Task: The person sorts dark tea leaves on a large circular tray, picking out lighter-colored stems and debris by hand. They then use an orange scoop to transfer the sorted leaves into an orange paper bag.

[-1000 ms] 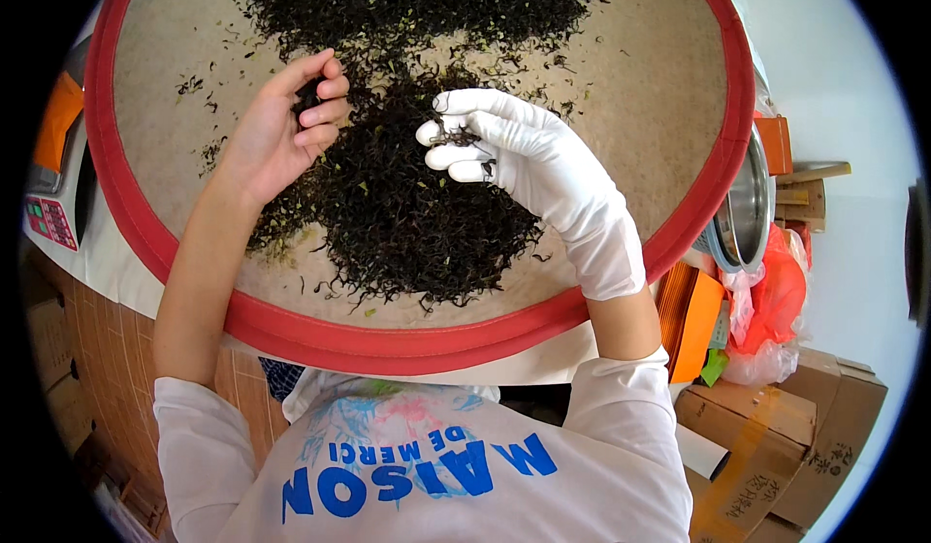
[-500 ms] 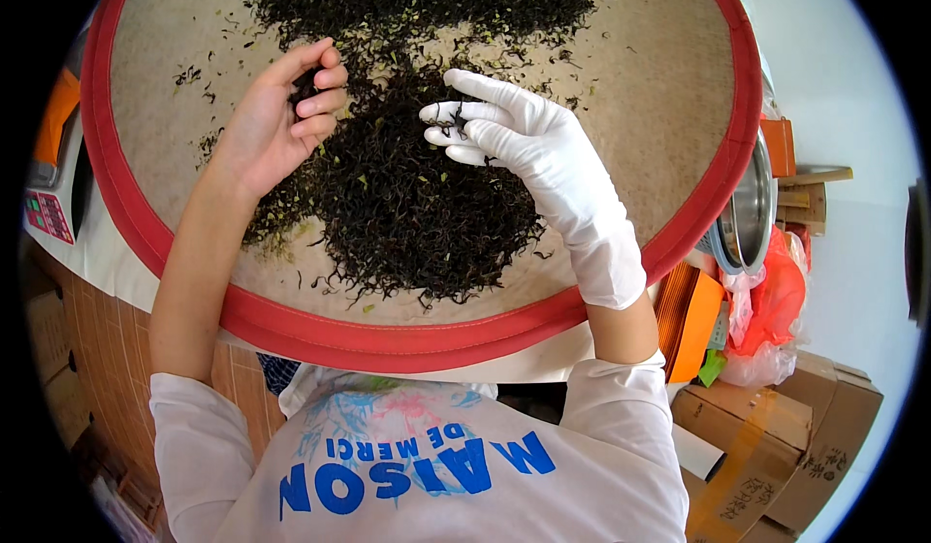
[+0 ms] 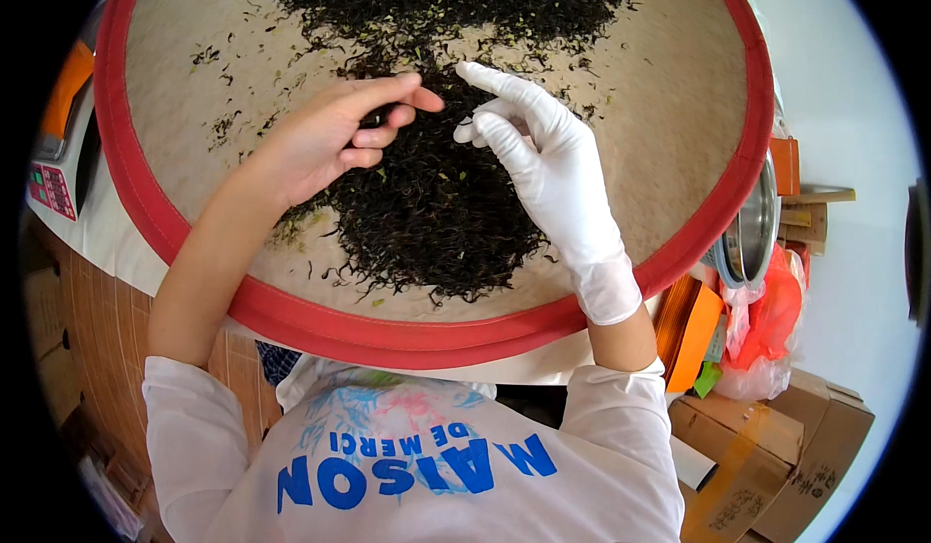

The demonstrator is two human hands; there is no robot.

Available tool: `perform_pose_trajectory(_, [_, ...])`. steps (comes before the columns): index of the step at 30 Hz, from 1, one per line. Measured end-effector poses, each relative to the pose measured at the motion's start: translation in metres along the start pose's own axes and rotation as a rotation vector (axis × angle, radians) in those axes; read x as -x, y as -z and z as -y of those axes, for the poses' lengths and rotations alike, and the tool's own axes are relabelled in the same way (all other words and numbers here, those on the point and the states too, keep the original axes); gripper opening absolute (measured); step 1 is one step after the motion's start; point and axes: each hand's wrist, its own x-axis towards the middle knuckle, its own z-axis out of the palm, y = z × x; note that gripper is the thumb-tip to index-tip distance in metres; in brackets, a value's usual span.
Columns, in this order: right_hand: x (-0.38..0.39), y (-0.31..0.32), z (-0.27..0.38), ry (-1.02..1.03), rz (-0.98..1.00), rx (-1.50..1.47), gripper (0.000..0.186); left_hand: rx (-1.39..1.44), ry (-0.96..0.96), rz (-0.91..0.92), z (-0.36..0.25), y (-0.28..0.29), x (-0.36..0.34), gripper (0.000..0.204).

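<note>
Dark, twisted tea leaves (image 3: 436, 223) lie in a loose heap on a round, cloth-covered tray (image 3: 669, 107) with a red rim. Above the heap's far left part is my bare left hand (image 3: 354, 131), its index finger pointing right and the other fingers curled round dark tea leaves in the palm. My right hand (image 3: 529, 131), in a white glove, faces it across a small gap. Its index finger stretches forward while the thumb meets the curled fingers; anything between them is too small to make out.
A larger heap of tea leaves (image 3: 446, 0) covers the tray's far part, with yellowish bits scattered between. To the right are a metal basin (image 3: 754, 223), red plastic bags (image 3: 776, 305), an orange stack (image 3: 690, 325) and cardboard boxes (image 3: 747, 436). A scale (image 3: 56, 189) stands at left.
My left hand has moved right, over the heap, its index finger now stretched out. The right hand's fingers have drawn together, and the hand has shifted slightly right.
</note>
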Motion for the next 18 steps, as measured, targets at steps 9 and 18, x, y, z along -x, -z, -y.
perform_pose_trajectory(9, [-0.001, -0.012, -0.006, 0.071, -0.012, 0.031, 0.034, -0.308, -0.098, -0.058, 0.005, -0.012, 0.004, 0.032])
perform_pose_trajectory(18, [-0.004, -0.011, 0.004, -0.068, 0.019, -0.115, 0.036, -0.524, -0.392, -0.120, 0.009, -0.007, -0.001, 0.026])
